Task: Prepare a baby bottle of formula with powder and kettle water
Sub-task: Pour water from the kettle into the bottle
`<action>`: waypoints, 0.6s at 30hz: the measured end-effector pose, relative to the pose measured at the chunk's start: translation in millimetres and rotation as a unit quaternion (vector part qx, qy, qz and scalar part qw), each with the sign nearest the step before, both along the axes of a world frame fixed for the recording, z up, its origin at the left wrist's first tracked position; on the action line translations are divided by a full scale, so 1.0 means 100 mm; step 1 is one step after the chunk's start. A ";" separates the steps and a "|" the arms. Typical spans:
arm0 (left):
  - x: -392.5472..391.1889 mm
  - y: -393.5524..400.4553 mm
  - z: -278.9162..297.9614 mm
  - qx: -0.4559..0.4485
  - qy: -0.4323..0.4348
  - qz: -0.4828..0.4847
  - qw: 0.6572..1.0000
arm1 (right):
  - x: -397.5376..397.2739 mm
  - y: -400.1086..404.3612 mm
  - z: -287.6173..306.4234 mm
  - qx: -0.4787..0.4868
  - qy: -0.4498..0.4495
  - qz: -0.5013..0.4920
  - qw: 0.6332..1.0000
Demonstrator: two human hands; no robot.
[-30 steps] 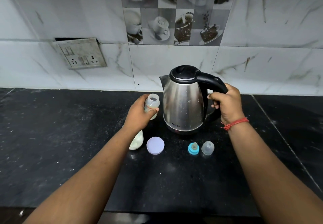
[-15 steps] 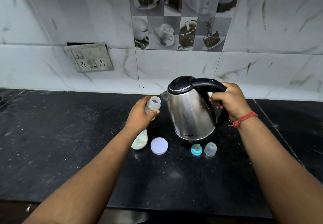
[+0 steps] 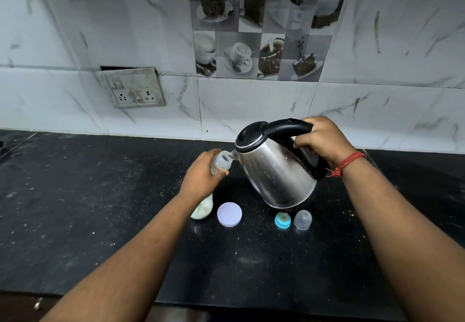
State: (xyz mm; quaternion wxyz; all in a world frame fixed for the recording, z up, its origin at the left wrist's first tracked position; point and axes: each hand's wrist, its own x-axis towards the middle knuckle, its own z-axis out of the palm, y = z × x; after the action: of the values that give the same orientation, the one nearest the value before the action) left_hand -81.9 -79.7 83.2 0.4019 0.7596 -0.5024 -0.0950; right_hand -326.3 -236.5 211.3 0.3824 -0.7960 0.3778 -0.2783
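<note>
My left hand (image 3: 202, 177) grips a small clear baby bottle (image 3: 221, 162), open at the top and leaning slightly toward the kettle. My right hand (image 3: 320, 140) grips the black handle of a steel kettle (image 3: 275, 170), which is lifted and tilted left so its spout sits at the bottle's mouth. On the black counter in front lie a blue bottle ring with teat (image 3: 282, 220) and a clear bottle cap (image 3: 302, 219). A pale powder container (image 3: 202, 209) lies partly hidden under my left wrist, with its round lilac lid (image 3: 229, 214) beside it.
The black stone counter (image 3: 100, 208) runs to a front edge near the bottom of the view. A white tiled wall stands behind, with a switch and socket plate (image 3: 132, 87) at the left.
The kettle has been lifted off the counter and tipped left until its spout reaches the bottle's mouth. My left hand has kept hold of the bottle.
</note>
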 end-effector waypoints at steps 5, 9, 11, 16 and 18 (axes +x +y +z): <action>0.00 0.03 -0.02 0.002 -0.011 -0.001 1.000 | 0.06 -0.02 0.07 -0.007 0.027 0.010 1.000; 0.01 0.03 -0.01 0.007 -0.017 0.001 1.000 | 0.12 -0.10 0.13 -0.026 0.057 0.018 0.998; 0.02 0.02 0.00 0.006 -0.014 0.002 1.000 | 0.16 -0.12 0.16 -0.030 0.067 0.020 0.997; 0.05 -0.01 0.02 0.006 -0.023 0.002 1.000 | 0.24 -0.15 0.26 -0.034 0.084 0.034 0.995; 0.06 -0.03 0.03 0.008 -0.026 0.003 1.000 | 0.27 -0.17 0.29 -0.039 0.091 0.033 0.995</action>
State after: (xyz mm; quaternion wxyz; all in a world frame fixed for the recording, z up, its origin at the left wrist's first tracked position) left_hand -75.8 -82.4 86.1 0.3830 0.7667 -0.5095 -0.0773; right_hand -298.9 -253.4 240.5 0.3246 -0.8442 0.3733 -0.2064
